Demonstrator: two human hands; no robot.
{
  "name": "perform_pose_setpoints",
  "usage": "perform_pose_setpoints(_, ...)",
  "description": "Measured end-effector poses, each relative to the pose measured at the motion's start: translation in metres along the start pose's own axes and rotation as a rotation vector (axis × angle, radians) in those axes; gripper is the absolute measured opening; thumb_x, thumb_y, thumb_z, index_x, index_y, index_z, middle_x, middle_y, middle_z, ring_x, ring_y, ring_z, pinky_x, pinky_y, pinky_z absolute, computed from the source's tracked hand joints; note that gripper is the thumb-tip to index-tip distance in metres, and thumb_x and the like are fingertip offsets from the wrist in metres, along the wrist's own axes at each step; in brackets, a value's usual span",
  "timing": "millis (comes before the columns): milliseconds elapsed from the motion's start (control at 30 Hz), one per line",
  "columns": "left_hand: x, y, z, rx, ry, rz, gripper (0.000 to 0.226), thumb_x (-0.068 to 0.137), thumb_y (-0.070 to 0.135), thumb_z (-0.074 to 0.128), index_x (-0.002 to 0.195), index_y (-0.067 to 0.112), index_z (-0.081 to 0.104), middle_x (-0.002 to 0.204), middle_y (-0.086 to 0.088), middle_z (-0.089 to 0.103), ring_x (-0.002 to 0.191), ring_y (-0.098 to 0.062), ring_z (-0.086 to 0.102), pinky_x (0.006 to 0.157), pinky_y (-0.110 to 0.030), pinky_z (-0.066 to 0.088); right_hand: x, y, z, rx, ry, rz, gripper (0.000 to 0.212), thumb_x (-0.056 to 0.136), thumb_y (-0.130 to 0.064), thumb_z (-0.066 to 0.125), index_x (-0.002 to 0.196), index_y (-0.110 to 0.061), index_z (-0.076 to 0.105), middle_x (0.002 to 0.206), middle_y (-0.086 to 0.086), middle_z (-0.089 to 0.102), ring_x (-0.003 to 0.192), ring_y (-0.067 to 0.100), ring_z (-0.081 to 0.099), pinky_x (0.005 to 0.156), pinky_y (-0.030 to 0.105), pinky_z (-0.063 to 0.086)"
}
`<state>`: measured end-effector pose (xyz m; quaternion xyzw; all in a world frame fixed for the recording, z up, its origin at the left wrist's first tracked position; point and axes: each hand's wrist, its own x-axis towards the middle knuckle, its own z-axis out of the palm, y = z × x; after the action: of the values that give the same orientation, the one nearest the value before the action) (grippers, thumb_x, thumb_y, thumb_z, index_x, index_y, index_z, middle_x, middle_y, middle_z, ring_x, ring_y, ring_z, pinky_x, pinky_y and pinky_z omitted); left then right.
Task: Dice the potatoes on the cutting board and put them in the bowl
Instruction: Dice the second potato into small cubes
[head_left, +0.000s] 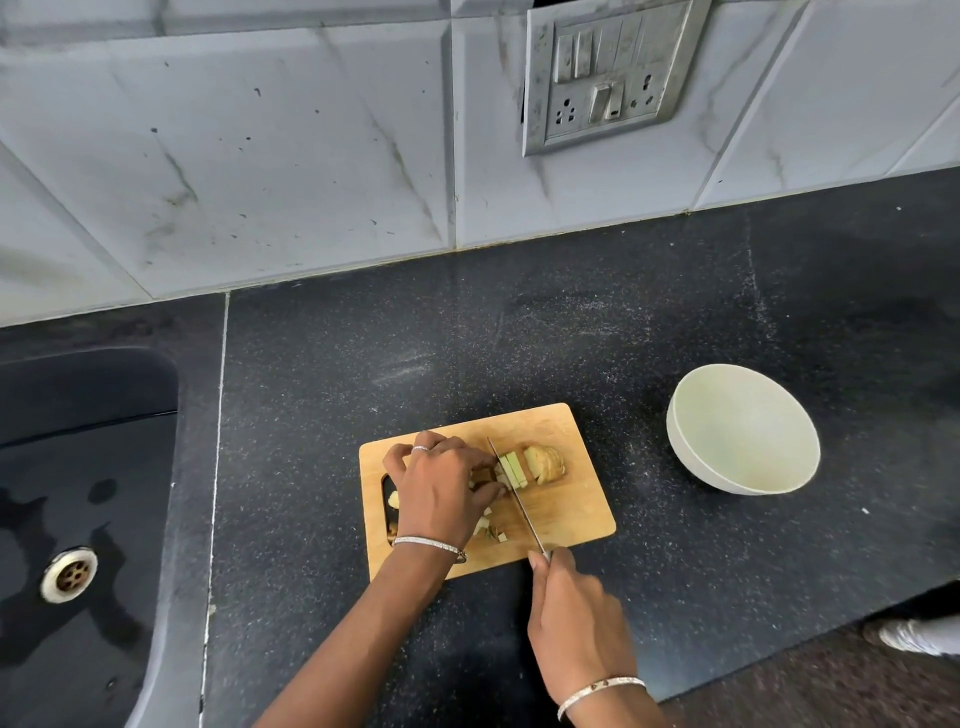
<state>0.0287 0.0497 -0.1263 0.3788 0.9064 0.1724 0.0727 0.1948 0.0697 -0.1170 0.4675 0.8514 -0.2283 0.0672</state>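
Black speckled countertop (519, 338) runs below a grey-veined tiled wall, with a switch panel (608, 78) at twelve o'clock and a dark sink (78, 467) at nine o'clock. A wooden cutting board (566, 509) lies near the front edge, and the white bowl (748, 415) stands well apart at three o'clock from it. The left hand (441, 488) (a ring and a bangle on it) curls its fingers onto pale potato strips (511, 470), hiding part of them. The right hand (576, 618) grips the handle of the knife (511, 488), whose blade crosses the strips. A sliced potato piece (543, 462), seemingly brown-skinned, lies just beside the strips at three o'clock. Small dice (488, 525) sit between wrist and blade.
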Motion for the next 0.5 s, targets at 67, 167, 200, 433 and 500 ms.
perform_pose_setpoints(67,0.001,0.000,-0.001,0.005,-0.011,0.000,0.030,0.075,0.054,0.069,0.102,0.041,0.069,0.103,0.020,0.065,0.109,-0.009,0.042,0.092,-0.037,0.016,0.003,-0.005,0.002,-0.034,0.000,0.007,0.039,0.102,-0.047,0.017,0.118,-0.024,0.044,0.102,0.002,0.068,0.099,0.028,0.067,0.070,0.036,0.049)
perform_pose_setpoints(167,0.002,0.000,-0.002,0.009,-0.021,0.009,0.031,0.075,0.055,0.070,0.102,0.041,0.070,0.103,0.021,0.065,0.110,-0.008,0.041,0.093,-0.038,0.017,0.012,-0.008,0.004,-0.027,-0.020,0.013,0.040,0.102,-0.046,0.020,0.119,-0.022,0.048,0.106,0.004,0.068,0.101,0.029,0.066,0.072,0.037,0.049)
perform_pose_setpoints(200,0.002,0.000,-0.002,0.008,-0.019,0.011,0.030,0.075,0.054,0.070,0.102,0.041,0.070,0.103,0.021,0.066,0.110,-0.008,0.042,0.094,-0.038,0.017,0.015,-0.008,0.004,-0.023,-0.023,0.015,0.040,0.102,-0.045,0.021,0.118,-0.021,0.049,0.106,0.004,0.068,0.101,0.029,0.066,0.073,0.037,0.049)
perform_pose_setpoints(433,0.002,0.001,-0.004,-0.002,-0.012,0.015,0.029,0.076,0.052,0.070,0.104,0.042,0.069,0.102,0.022,0.065,0.109,-0.007,0.042,0.093,-0.037,0.016,0.017,0.003,0.003,0.066,-0.046,-0.018,0.041,0.101,-0.047,0.021,0.108,-0.023,0.054,0.100,0.004,0.066,0.096,0.031,0.065,0.070,0.038,0.045)
perform_pose_setpoints(500,0.004,0.001,-0.006,0.011,-0.019,0.028,0.029,0.078,0.052,0.068,0.105,0.041,0.069,0.103,0.021,0.065,0.110,-0.008,0.041,0.095,-0.038,0.015,0.009,0.008,0.003,0.093,-0.064,-0.021,0.042,0.100,-0.050,0.018,0.099,-0.025,0.052,0.094,0.001,0.065,0.091,0.027,0.065,0.066,0.035,0.043)
